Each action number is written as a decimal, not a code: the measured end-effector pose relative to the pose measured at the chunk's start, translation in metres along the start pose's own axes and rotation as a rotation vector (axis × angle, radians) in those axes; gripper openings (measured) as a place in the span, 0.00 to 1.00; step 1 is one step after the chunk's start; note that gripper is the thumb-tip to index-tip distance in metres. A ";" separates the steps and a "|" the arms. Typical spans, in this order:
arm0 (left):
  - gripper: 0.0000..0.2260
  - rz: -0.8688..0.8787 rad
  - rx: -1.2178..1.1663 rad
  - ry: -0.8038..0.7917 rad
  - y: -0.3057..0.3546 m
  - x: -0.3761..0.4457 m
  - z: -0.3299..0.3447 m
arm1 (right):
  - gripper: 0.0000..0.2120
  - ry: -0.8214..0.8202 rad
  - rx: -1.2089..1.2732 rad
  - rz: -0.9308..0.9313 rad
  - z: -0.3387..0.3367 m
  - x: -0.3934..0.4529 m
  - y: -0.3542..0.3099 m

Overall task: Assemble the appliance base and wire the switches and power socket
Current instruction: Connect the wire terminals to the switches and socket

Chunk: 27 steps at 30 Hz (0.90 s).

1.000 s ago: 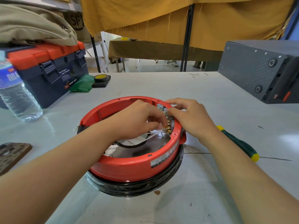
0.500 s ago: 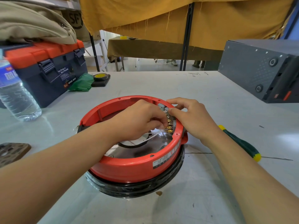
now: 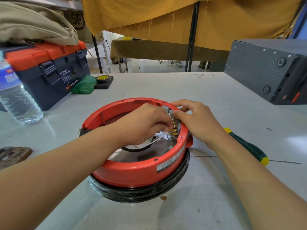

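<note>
1. Red appliance base (image 3: 137, 173) sits mid-table, on a black ring.
2. Left hand (image 3: 141, 125) fingers are curled, pinching a white wire (image 3: 157, 139) at the brass terminals (image 3: 173, 130), rim about 2 o'clock.
3. Right hand (image 3: 197, 122) pinches the grey switch block (image 3: 171, 112), bracing it.
4. Versus 1 s ago: grips barely shifted, so the connector is probably still being seated.
5. Screwdriver (image 3: 247, 146) lies unused at 3 o'clock.

Grey table (image 3: 207, 100): base (image 3: 132, 173), screwdriver (image 3: 249, 147), toolbox (image 3: 49, 75).
</note>
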<state>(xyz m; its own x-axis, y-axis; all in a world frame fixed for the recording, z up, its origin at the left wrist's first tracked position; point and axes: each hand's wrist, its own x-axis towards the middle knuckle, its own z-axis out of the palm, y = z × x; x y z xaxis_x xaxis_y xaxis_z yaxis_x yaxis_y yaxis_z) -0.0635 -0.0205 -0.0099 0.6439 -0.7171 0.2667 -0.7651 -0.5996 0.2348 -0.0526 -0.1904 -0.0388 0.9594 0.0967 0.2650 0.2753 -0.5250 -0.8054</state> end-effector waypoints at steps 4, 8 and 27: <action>0.05 -0.004 0.004 0.003 0.000 0.000 0.000 | 0.12 0.000 -0.011 -0.008 0.000 -0.001 0.000; 0.06 -0.006 0.017 0.002 0.000 0.000 0.001 | 0.12 0.007 -0.015 -0.013 0.001 0.001 0.000; 0.06 -0.052 -0.020 0.019 0.001 0.002 0.004 | 0.11 0.012 0.000 -0.020 0.002 0.000 0.001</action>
<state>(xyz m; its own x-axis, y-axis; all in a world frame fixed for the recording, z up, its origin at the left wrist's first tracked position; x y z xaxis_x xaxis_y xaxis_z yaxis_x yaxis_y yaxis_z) -0.0637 -0.0240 -0.0133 0.6833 -0.6779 0.2713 -0.7301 -0.6290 0.2672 -0.0519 -0.1892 -0.0404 0.9530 0.0967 0.2871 0.2941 -0.5234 -0.7997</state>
